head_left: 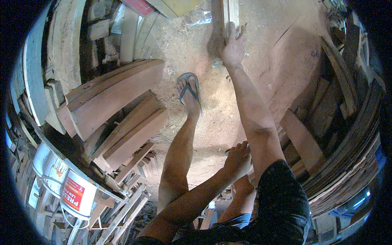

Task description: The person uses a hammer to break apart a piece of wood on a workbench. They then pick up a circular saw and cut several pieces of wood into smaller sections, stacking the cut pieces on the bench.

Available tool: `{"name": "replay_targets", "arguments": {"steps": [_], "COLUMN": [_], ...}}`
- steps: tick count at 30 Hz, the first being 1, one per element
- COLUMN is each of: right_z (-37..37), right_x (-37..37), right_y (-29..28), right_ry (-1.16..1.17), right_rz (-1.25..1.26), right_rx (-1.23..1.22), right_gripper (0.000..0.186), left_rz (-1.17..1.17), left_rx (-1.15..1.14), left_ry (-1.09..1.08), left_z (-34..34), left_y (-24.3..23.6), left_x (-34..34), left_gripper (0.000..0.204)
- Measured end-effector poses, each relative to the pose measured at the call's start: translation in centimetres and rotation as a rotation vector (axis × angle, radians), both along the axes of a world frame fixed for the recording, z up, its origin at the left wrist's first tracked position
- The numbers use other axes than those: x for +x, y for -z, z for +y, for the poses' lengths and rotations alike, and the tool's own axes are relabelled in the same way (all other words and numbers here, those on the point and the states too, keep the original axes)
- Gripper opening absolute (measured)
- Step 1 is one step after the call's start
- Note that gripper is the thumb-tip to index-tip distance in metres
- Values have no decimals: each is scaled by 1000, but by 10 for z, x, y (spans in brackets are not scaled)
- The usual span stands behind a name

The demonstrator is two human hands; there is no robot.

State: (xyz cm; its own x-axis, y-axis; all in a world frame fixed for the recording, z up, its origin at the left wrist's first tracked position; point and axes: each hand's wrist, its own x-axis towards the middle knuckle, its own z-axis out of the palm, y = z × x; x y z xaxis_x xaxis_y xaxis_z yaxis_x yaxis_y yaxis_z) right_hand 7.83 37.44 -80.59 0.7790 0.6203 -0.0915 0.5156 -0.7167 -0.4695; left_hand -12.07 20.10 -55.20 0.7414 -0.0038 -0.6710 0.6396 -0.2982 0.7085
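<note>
My right hand reaches far forward at the top of the view. Its fingers are closed round the near end of a long, narrow, pale wooden plank, which runs out past the top edge. Lower down, my left hand crosses in front of my right leg, close beside my right forearm. Its fingers are bent and close together; their undersides are hidden, so I cannot tell what they hold, if anything. My left foot, in a dark flip-flop, stands on the dusty ground. My right foot is mostly hidden behind the left hand.
Thick reddish-brown boards are stacked at the left, their ends toward my left leg. Two white buckets stand at the lower left near thin wooden strips. More boards lean at the right. A clear plastic scrap lies ahead.
</note>
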Motion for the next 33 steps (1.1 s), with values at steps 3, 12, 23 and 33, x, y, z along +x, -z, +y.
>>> {"name": "replay_targets", "arguments": {"steps": [3,12,23,33], "right_z": [2,-4,-17,-27], "right_x": [2,4,-10,-20], "right_y": [3,-3,3,14], "right_ry": [9,86,261,258], "right_rz": [-32,130,220,215], "right_rx": [-11,10,0,-65], "right_gripper": [82,87,100,87], "left_rz": [13,37,21,19], "left_rx": [21,-31,-24,-20], "left_ry": [-13,-15,18,-17], "left_z": [4,-10,-14,-24], "left_y": [-4,7,10,10], "left_x": [2,-4,-5,-8], "left_gripper": [36,39,31,35]}}
